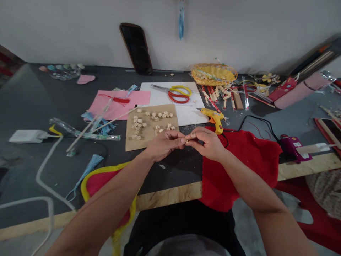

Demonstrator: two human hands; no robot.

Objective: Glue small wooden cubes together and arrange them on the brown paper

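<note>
My left hand [168,143] and my right hand [204,142] meet above the table's front part, fingertips pinched together. Between them shows a tiny pale wooden piece [187,140], mostly hidden by the fingers. Just behind my left hand lies a brown paper sheet [130,144] bearing several small clusters of pale wooden pieces [138,122]. A yellow glue gun [216,119] rests behind my right hand. Red cloth [247,156] lies under my right forearm and hangs over the table edge.
Scissors [177,94] lie on white paper [186,113]. A yellow basket [214,74], a leaning phone [136,49] and a pink bottle [298,92] stand at the back. Pink sheets [93,106], a blue tassel [92,165] and a white charger [28,136] are left; a purple device [293,147] is right.
</note>
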